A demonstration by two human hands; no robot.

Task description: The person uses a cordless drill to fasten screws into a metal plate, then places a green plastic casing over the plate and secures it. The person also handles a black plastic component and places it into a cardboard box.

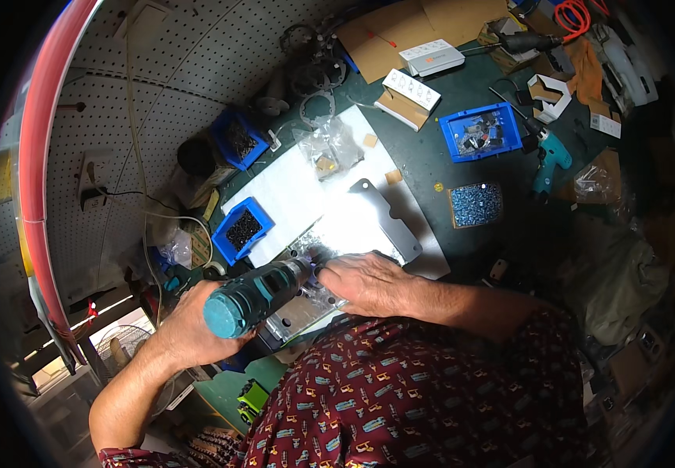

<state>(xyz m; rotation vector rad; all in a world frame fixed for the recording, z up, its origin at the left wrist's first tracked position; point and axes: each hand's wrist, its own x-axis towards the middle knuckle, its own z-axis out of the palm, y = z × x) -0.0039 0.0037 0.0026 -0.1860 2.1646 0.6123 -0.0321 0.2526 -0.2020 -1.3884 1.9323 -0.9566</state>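
Near left, your left hand [189,324] grips a round-backed teal-and-black drill [252,298].
Your right hand [365,282] curls by its chuck [299,269], pinch unclear.

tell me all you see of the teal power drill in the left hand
The teal-and-black power drill looks plastic-bodied, with a round teal rear end and a greyish, metallic-looking chuck. It points toward the picture's upper right. The person's bare left hand grips it, the handle mostly hidden. The chuck is close to the bare right hand; contact there, or at the tip, is unclear.
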